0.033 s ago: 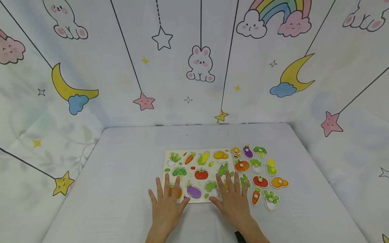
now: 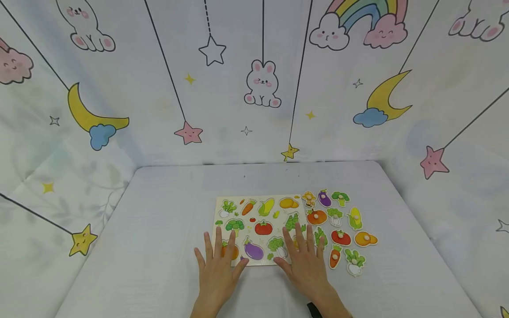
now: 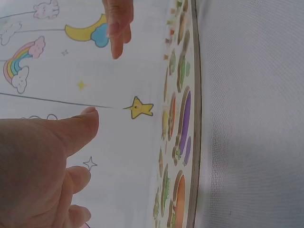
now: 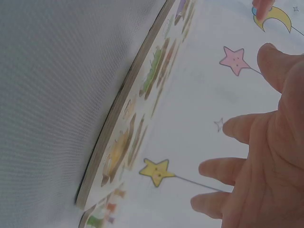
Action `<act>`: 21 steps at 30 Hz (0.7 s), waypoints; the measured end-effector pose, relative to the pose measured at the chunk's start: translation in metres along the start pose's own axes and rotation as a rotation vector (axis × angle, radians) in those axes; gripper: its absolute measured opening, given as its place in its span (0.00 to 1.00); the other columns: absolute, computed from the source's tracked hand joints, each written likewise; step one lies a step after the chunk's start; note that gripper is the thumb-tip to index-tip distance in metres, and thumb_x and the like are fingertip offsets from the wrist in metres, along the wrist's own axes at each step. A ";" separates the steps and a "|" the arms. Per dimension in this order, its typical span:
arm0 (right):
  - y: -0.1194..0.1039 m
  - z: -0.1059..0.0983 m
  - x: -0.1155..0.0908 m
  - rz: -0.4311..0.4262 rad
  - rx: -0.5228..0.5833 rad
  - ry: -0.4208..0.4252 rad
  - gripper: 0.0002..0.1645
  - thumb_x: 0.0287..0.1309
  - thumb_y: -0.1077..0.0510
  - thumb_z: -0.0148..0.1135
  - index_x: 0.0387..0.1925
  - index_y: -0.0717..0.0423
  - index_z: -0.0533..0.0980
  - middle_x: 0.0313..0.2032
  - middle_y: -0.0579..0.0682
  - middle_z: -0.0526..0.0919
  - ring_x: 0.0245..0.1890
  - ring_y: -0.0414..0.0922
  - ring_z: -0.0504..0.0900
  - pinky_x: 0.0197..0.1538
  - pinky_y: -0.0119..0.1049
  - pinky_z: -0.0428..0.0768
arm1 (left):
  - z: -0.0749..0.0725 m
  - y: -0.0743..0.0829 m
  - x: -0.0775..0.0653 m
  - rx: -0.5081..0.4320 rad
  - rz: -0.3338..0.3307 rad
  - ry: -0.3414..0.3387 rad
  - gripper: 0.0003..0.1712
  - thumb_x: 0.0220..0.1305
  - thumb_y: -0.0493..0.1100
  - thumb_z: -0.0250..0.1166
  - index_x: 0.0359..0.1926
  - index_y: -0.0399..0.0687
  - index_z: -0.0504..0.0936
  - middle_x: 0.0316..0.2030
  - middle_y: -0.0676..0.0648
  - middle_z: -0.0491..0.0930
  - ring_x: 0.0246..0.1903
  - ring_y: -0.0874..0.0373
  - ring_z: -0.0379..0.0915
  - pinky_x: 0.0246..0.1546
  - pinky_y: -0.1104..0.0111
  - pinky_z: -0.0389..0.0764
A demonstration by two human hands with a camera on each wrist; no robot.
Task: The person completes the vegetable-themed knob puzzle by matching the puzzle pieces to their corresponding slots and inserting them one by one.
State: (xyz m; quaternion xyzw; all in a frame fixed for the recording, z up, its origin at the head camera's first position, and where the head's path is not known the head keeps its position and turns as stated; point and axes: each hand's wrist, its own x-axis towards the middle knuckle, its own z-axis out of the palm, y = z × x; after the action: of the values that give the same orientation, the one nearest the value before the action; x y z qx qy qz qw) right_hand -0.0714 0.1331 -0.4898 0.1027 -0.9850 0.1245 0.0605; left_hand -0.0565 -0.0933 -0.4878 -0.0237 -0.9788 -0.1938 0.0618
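A pale wooden puzzle board (image 2: 278, 224) with vegetable-shaped recesses lies flat on the white table. My left hand (image 2: 218, 269), fingers spread, is at its lower left corner, fingertips overlapping the orange pumpkin recess (image 2: 235, 252). At the lower right corner my right hand (image 2: 306, 265) is spread likewise, its fingers partly covering the board's edge and the green leafy piece (image 2: 320, 236). Both wrist views show the palms raised over the board, holding nothing. The purple eggplant recess (image 2: 253, 250) shows between the hands.
Right of the board lie several loose knobbed vegetable pieces, among them a tomato (image 2: 340, 237), corn (image 2: 355, 218), a carrot (image 2: 335, 257), a white turnip (image 2: 355, 266) and a pumpkin (image 2: 316, 217). Printed cloth walls (image 2: 222, 101) rise behind and beside the table.
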 end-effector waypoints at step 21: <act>0.005 -0.003 -0.001 0.007 -0.016 0.006 0.47 0.57 0.32 0.59 0.73 0.47 0.60 0.74 0.61 0.58 0.74 0.65 0.50 0.70 0.70 0.49 | -0.017 -0.057 0.022 -0.136 -0.017 -0.162 0.50 0.53 0.62 0.70 0.74 0.53 0.61 0.76 0.32 0.44 0.72 0.24 0.31 0.62 0.24 0.43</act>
State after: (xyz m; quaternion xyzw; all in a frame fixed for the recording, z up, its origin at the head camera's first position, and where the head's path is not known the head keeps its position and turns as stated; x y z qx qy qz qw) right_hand -0.0709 0.1385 -0.4878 0.0984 -0.9862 0.1172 0.0639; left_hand -0.0803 -0.1515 -0.4905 -0.0349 -0.9654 -0.2577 -0.0210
